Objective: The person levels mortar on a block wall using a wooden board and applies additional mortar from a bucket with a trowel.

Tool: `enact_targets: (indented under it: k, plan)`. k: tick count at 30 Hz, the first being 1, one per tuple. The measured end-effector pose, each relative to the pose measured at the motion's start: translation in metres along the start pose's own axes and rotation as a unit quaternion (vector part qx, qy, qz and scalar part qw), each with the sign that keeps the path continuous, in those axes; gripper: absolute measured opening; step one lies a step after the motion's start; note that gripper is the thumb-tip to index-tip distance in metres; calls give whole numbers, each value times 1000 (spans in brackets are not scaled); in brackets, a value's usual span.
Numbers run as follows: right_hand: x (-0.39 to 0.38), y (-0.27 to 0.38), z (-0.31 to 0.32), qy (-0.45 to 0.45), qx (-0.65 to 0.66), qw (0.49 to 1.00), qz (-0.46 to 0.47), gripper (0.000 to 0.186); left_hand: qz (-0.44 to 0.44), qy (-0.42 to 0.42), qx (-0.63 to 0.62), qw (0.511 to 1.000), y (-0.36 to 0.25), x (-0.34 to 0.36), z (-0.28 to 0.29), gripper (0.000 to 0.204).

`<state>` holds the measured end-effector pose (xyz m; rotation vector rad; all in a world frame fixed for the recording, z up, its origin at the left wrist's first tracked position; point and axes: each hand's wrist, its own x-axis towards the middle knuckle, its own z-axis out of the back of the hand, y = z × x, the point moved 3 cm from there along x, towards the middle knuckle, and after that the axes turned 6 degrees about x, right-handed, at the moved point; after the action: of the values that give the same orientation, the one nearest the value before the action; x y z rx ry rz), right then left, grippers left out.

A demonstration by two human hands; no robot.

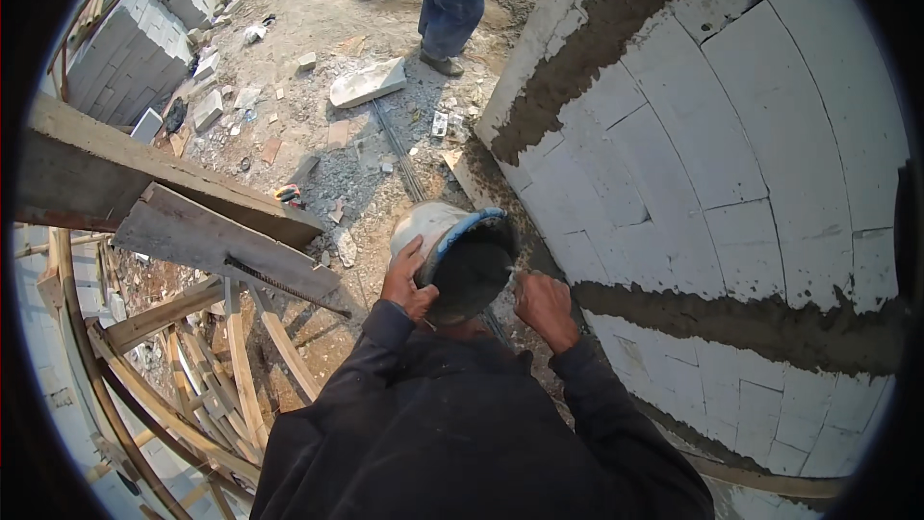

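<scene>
A light-coloured bucket point(423, 223) with a blue rim is in front of me at the middle, tilted so its dark mouth faces my body. Its inside looks dark grey and shadowed; how much it contains I cannot tell. My left hand point(410, 283) is closed on the bucket's left side, fingers along the outer wall and thumb toward the rim. On the other side my right hand point(546, 308) makes a fist beside the rim. Something small and pale shows at its fingers, too little to name.
A white block wall point(693, 135) with grey mortar bands rises close on my right. To the left are concrete beams point(221, 241) and wooden poles point(236, 356). Rubble, a pale slab point(368, 83) and metal bars point(397, 146) lie ahead; another person point(450, 5) stands beyond.
</scene>
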<state>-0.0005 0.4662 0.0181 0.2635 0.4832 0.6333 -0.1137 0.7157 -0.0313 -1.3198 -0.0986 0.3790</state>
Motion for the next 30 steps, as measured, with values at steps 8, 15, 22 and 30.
enact_targets:
  k: [8, 15, 22, 30]
  plan:
    - [64, 50, -36, -10, 68, 998, 2, 22, 42, -6, -68, 997, -3, 37, 54, 72]
    - [130, 55, -24, 54, -48, 995, -61, 26, 49, 24, -17, 998, -1, 87, 93, 67]
    - [181, 53, -42, -49, -22, 995, -85, 22, 40, -15, -62, 997, 17, 132, 91, 64]
    - [187, -15, -86, -14, 325, 944, -55, 29, 104, -78, -101, 986, 81, 169, 92, 67]
